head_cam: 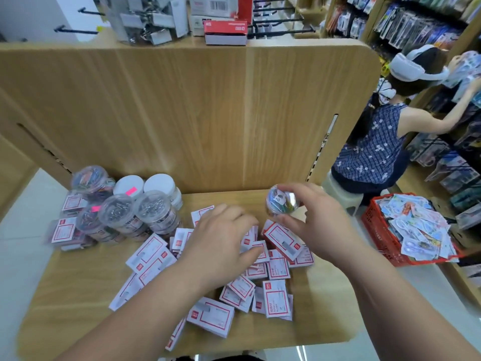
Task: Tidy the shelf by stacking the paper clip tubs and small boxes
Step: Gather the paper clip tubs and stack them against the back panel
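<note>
My right hand [313, 220] is shut on a small clear paper clip tub [281, 203] with coloured clips, held just above the shelf at the right. My left hand [221, 243] rests palm down on a scattered pile of small white boxes with red frames [277, 298] in the middle of the wooden shelf [78, 295]; its fingers curl over some boxes, and I cannot tell whether it grips one. At the back left stand several clear tubs of clips [117, 212], some stacked, two with white lids [158, 183]. More small boxes [62, 230] are stacked beside them.
A tall wooden back panel [195, 113] rises behind the shelf. Above it sit a clear bin of clips [148, 19] and red-and-white boxes [225, 31]. To the right a person sits on a stool facing stocked shelves, next to a red basket [377, 230] of packets.
</note>
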The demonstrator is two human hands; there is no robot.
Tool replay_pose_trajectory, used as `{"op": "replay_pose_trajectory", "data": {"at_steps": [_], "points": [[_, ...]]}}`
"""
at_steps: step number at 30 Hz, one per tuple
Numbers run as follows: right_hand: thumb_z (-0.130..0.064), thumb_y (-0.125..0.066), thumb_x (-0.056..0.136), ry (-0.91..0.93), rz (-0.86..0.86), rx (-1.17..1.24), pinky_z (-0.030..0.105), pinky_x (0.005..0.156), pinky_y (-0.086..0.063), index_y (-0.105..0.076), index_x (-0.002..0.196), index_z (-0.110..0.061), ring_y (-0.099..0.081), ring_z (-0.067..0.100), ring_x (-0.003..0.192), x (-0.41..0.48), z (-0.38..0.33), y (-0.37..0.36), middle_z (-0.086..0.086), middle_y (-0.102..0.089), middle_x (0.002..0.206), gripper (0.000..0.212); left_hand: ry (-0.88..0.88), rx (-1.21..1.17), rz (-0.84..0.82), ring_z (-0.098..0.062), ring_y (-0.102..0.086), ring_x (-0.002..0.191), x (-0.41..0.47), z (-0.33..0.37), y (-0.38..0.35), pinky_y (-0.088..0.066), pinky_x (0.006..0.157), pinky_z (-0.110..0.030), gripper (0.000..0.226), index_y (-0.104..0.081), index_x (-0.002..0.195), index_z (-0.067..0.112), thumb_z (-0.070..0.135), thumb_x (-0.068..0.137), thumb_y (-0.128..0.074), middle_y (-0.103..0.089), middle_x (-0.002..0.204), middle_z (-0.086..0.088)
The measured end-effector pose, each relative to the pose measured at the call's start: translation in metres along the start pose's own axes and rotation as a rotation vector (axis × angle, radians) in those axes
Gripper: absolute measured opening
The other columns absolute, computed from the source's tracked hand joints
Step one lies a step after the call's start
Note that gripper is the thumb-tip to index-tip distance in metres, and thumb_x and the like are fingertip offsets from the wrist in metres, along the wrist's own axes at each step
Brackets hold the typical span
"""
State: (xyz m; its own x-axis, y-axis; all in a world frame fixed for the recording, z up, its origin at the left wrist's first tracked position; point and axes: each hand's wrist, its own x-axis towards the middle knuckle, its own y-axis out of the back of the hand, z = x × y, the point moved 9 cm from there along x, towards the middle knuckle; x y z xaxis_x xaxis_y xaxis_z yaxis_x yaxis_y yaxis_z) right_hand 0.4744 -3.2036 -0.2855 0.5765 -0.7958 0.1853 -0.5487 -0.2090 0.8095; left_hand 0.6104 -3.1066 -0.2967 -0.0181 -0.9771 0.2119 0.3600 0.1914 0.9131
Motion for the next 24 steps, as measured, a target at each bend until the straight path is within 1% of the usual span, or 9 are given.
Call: {"op": "replay_pose_trajectory", "data": {"at_steps": [4,6,9,12,15,17,19,22,24], "points": [[-0.040,-0.073,0.079,0.132,0.022,0.082,0.023,0.079,-0.050,-0.056,0.122,-0.040,-0.054,-0.001,0.096,0.007,-0.058,0.005,-0.021,-0.057,0.114,0.046,0.029,-0.052,0.159,-0.016,-0.054,0.100,-0.017,-0.017,0.045,-0.047,0.084,-0.038,0.042,-0.064,0.113,0.025,0.051,0.080,-0.066,-0.061,0.106,0.008],[-0.038,-0.077,0.076,0.187,0.013,0.107,0.014,0.078,-0.046,-0.058,0.117,-0.038,-0.057,0.000,0.097,0.010,-0.090,0.001,-0.024,-0.057,0.111,0.045,0.063,-0.118,0.253,-0.012,-0.054,0.103,-0.030,-0.032,0.071,-0.044,0.090,-0.030,0.044,-0.061,0.118,0.024,0.046,0.081,-0.071,-0.062,0.110,0.010],[-0.037,-0.083,0.071,0.249,-0.019,0.200,0.012,0.077,-0.044,-0.059,0.110,-0.035,-0.060,0.002,0.094,0.018,-0.135,-0.018,-0.022,-0.060,0.106,0.046,0.159,-0.172,0.345,-0.001,-0.049,0.107,-0.051,-0.062,0.104,-0.035,0.095,-0.012,0.058,-0.055,0.131,0.023,0.042,0.080,-0.073,-0.060,0.117,0.013],[-0.037,-0.083,0.069,0.320,-0.023,0.244,0.017,0.076,-0.046,-0.061,0.105,-0.027,-0.061,0.003,0.088,0.029,-0.176,-0.043,-0.014,-0.064,0.100,0.043,0.186,-0.168,0.377,-0.001,-0.050,0.102,-0.069,-0.092,0.128,-0.037,0.090,-0.013,0.060,-0.055,0.132,0.025,0.039,0.076,-0.074,-0.060,0.115,0.014],[-0.036,-0.083,0.068,0.332,-0.005,0.262,0.024,0.077,-0.049,-0.064,0.103,-0.024,-0.060,0.005,0.086,0.041,-0.208,-0.071,-0.011,-0.065,0.098,0.042,0.229,-0.216,0.401,-0.001,-0.054,0.100,-0.088,-0.127,0.146,-0.041,0.091,-0.017,0.062,-0.055,0.131,0.031,0.035,0.073,-0.076,-0.062,0.115,0.017],[-0.036,-0.081,0.068,0.332,0.004,0.297,0.029,0.080,-0.052,-0.065,0.104,-0.024,-0.062,0.007,0.088,0.048,-0.227,-0.090,-0.010,-0.066,0.101,0.042,0.251,-0.227,0.416,-0.005,-0.058,0.101,-0.099,-0.151,0.157,-0.045,0.092,-0.024,0.061,-0.059,0.129,0.028,0.034,0.071,-0.077,-0.064,0.116,0.015],[-0.033,-0.081,0.068,0.338,-0.015,0.323,0.033,0.081,-0.054,-0.066,0.106,-0.023,-0.063,0.008,0.091,0.056,-0.244,-0.110,-0.008,-0.066,0.104,0.041,0.277,-0.242,0.419,-0.006,-0.061,0.097,-0.110,-0.178,0.165,-0.047,0.090,-0.026,0.062,-0.062,0.127,0.025,0.031,0.069,-0.081,-0.064,0.114,0.015],[-0.027,-0.078,0.073,0.366,-0.096,0.314,0.036,0.085,-0.054,-0.067,0.110,-0.021,-0.064,0.013,0.098,0.067,-0.268,-0.141,-0.006,-0.065,0.110,0.039,0.313,-0.268,0.405,0.001,-0.059,0.093,-0.125,-0.215,0.171,-0.044,0.087,-0.015,0.064,-0.062,0.127,0.026,0.029,0.068,-0.087,-0.061,0.109,0.021],[-0.028,-0.076,0.074,0.399,-0.100,0.220,0.038,0.087,-0.052,-0.068,0.111,-0.020,-0.062,0.016,0.103,0.073,-0.279,-0.158,-0.003,-0.067,0.112,0.039,0.321,-0.280,0.393,0.002,-0.058,0.092,-0.132,-0.236,0.169,-0.041,0.085,-0.010,0.063,-0.062,0.126,0.027,0.029,0.068,-0.086,-0.060,0.110,0.023]]}}
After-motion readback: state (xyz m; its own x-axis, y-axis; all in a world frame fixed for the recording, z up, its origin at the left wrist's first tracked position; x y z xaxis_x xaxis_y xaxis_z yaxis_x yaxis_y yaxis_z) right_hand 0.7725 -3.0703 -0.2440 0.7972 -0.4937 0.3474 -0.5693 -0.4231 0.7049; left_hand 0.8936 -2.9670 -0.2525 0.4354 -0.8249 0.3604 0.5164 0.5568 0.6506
